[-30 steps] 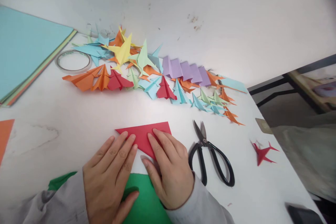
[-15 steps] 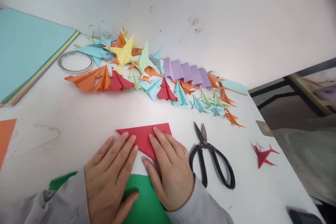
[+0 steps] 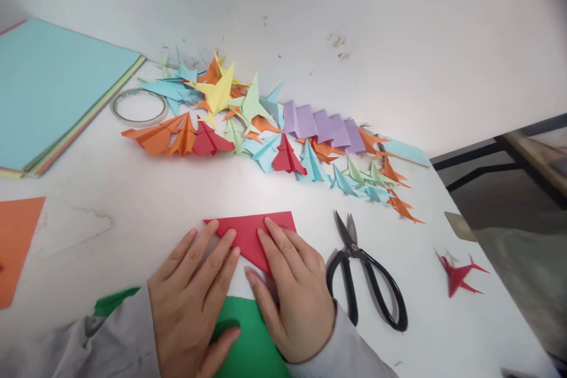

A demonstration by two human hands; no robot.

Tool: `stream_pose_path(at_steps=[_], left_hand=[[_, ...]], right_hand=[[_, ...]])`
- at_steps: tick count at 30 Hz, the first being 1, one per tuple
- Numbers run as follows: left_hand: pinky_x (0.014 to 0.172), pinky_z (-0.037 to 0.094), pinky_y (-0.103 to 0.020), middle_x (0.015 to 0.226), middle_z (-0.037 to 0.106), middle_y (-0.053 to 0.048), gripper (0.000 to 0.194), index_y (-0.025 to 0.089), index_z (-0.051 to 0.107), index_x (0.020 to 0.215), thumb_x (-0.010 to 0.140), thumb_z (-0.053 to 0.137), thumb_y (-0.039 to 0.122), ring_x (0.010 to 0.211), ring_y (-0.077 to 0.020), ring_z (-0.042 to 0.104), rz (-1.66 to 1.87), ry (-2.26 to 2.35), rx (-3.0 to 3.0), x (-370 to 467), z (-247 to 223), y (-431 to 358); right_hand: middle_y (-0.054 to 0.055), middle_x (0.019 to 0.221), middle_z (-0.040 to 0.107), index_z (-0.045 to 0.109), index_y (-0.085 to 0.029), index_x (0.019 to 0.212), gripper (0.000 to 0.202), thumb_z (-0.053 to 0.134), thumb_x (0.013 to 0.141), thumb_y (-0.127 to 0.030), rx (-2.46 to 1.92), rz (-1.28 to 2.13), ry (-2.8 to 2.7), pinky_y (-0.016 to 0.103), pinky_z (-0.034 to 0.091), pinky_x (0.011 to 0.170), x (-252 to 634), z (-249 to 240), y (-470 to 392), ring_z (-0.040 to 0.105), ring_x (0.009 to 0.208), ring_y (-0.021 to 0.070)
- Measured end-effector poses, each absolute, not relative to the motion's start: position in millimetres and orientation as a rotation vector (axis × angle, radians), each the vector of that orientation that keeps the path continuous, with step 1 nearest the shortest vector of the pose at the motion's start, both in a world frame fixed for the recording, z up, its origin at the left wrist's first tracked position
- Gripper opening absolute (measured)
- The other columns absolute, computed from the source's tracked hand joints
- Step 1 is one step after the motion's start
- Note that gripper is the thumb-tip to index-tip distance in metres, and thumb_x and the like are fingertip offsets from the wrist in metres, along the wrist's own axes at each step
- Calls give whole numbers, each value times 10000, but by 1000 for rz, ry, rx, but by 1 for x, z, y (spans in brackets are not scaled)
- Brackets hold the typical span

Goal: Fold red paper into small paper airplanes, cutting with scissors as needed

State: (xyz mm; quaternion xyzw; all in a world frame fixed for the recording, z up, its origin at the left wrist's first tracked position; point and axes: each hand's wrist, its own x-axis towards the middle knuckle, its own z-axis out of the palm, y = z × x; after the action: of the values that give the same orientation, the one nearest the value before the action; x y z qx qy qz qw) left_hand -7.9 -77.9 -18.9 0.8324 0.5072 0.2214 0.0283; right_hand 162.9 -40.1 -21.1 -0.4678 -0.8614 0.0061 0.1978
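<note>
Head view: a person in grey sleeves bends to paper folding at a white surface (image 3: pixel 177 189), both palms down. A folded triangle of bright red paper (image 3: pixel 248 233) lies near the middle, its long straight edge toward the far side. The left hand (image 3: pixel 192 295), flat with fingers outstretched, rests its fingertips along the triangle's left part; the right hand (image 3: pixel 295 301), fingers gently bent and grasping nothing, covers its right part. The two-handed spread seems meant to keep the layers flat and stop the sheet from sliding. Beneath the hands, at the near edge, shows plain green material (image 3: pixel 248 331), whether paper or cloth one cannot tell.

Black-handled metal scissors (image 3: pixel 353 248), blades slightly parted and pointing far, lie just right of the right hand, apparently for easy reach. Multicoloured folded paper planes (image 3: pixel 217 94) crowd the far side along the wall, perhaps to leave working room. At far left, a stack of light blue-topped paper sheets (image 3: pixel 71 88) sits beside a ring-shaped tape roll (image 3: pixel 116 111).
</note>
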Motion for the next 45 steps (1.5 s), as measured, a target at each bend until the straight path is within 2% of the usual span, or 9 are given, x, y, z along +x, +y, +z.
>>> stream_pose_path(at_steps=[7, 20, 28, 45], left_hand=[[1009, 279, -504, 1357, 421, -118, 484, 100, 549, 1160, 739, 484, 329, 1280, -358, 274, 706, 1620, 2529, -5, -23, -80], [963, 278, -572, 1344, 422, -139, 539, 110, 515, 1194, 746, 464, 407, 1279, -396, 223, 542, 1653, 2547, -5, -19, -80], [985, 254, -539, 1343, 437, -105, 511, 137, 542, 1177, 737, 489, 391, 1271, -384, 256, 586, 1654, 2526, -7, -19, -80], [1006, 250, -500, 1337, 447, -113, 515, 119, 535, 1188, 745, 489, 377, 1273, -357, 282, 540, 1632, 2594, -9, -16, -79]], right_hand=[[169, 1227, 535, 499, -75, 1188, 427, 496, 805, -263, -1252, 11, -2408, 443, 406, 852, 165, -26, -39, 466, 1094, 293], [159, 1238, 527, 495, -75, 1188, 429, 498, 810, -277, -1228, -21, -2425, 430, 398, 856, 167, -28, -39, 462, 1106, 288], [159, 1241, 525, 499, -73, 1187, 426, 490, 814, -279, -1254, -23, -2432, 426, 399, 857, 165, -25, -39, 462, 1103, 283], [156, 1250, 521, 505, -68, 1182, 422, 483, 815, -275, -1279, -19, -2436, 426, 404, 853, 164, -23, -40, 458, 1100, 280]])
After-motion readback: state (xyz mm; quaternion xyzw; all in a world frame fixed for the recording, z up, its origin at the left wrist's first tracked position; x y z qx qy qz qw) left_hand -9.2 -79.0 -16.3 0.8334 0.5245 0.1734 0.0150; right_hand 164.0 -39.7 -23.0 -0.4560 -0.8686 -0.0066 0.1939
